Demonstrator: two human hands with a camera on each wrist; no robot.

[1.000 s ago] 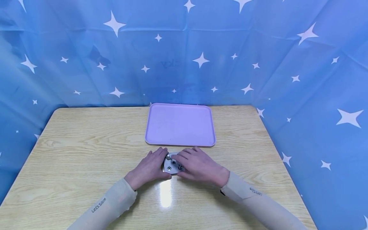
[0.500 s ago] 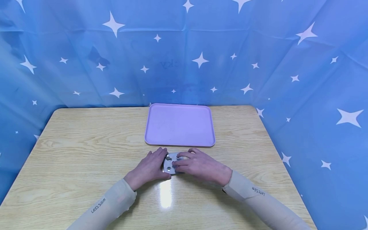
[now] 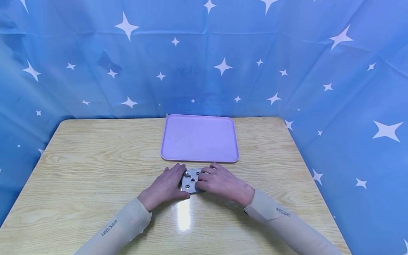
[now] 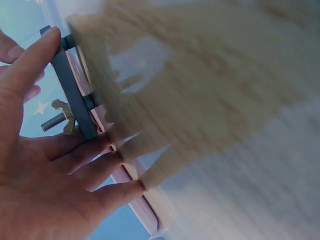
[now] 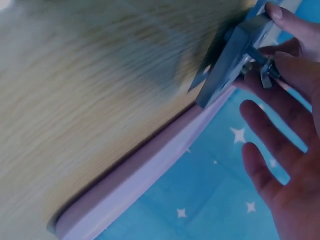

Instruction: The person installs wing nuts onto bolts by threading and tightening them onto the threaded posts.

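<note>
A flat grey metal plate (image 3: 188,181) with several holes lies near the middle of the table. My left hand (image 3: 165,186) holds its left side, the thumb at the near edge and the fingers along the far left. Close to those fingers, a brass-coloured wing nut (image 4: 65,117) sits on a threaded bolt standing up from the plate. At the plate's right side my right hand (image 3: 221,184) pinches a darker wing nut (image 5: 266,75) on another bolt between thumb and index finger; the other fingers are spread apart. That nut is hidden under the fingers in the head view.
A purple tray (image 3: 200,138) lies just beyond the plate on the wood-grain table (image 3: 95,170). A blue curtain (image 3: 191,53) with white stars hangs behind the table and along its sides.
The fingers of my right hand reached over the plate's middle and have drawn back to the right, uncovering its centre hole and far right hole. My left hand has stayed in place.
</note>
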